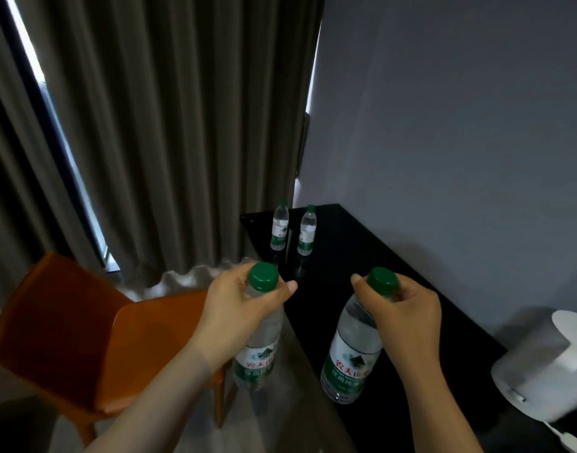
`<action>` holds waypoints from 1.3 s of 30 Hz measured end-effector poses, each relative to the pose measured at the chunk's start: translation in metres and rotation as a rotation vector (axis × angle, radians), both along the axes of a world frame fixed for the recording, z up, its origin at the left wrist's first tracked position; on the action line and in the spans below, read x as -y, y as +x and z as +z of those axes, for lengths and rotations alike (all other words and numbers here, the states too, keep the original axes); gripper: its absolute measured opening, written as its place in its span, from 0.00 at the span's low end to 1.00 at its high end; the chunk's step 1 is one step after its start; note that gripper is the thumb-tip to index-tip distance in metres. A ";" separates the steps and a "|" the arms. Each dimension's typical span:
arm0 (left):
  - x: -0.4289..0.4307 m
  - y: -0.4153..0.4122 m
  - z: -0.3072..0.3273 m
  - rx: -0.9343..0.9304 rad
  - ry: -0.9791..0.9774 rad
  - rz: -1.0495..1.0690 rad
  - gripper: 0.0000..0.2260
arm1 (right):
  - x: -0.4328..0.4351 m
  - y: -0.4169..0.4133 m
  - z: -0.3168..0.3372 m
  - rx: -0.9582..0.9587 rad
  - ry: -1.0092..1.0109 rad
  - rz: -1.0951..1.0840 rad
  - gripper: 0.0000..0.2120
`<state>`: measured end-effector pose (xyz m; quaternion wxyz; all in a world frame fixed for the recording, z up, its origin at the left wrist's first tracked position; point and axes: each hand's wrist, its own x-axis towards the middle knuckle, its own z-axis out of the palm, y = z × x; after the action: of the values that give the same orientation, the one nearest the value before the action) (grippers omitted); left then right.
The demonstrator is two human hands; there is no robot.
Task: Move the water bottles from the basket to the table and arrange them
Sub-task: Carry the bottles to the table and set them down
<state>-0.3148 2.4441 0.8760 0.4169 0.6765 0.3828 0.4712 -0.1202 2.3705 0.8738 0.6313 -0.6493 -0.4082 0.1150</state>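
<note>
Drawn curtains (149,142), orange chair (68,328)

Dim room, daylight slit past curtain (156,132), blurred, warped edges.

4 upright green-capped water bottles (352,351)

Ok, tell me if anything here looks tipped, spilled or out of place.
Nothing stands out. Two bottles stand upright, side by side, at the far end of the black table. The left hand and right hand each grip a capped bottle near its neck. No spill shows.
</note>
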 end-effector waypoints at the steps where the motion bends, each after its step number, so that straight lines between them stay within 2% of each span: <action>1: -0.013 0.002 -0.005 -0.005 -0.012 -0.008 0.08 | -0.012 0.001 -0.004 0.003 -0.015 -0.011 0.10; 7: -0.091 0.015 -0.030 -0.133 -0.022 -0.031 0.08 | -0.078 0.016 -0.025 -0.055 -0.079 -0.031 0.12; 12: -0.160 0.035 -0.051 -0.355 0.106 -0.012 0.23 | -0.145 0.041 -0.047 -0.085 -0.084 -0.030 0.13; 18: -0.242 0.071 -0.067 -0.421 0.094 -0.034 0.14 | -0.228 0.082 -0.061 -0.066 -0.083 -0.012 0.14; 24: -0.313 0.109 -0.087 -0.481 0.006 -0.051 0.15 | -0.290 0.122 -0.076 -0.025 -0.139 0.008 0.16; 31: -0.385 0.142 -0.118 -0.499 -0.048 -0.089 0.14 | -0.324 0.145 -0.100 -0.131 -0.220 0.019 0.04; 39: -0.467 0.185 -0.166 -0.588 -0.063 -0.182 0.15 | -0.338 0.148 -0.120 -0.218 -0.278 -0.047 0.06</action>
<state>-0.1294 2.9111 0.7102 0.3495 0.8021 0.4391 0.2040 0.0275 2.7083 0.7537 0.5786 -0.7234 -0.3021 0.2250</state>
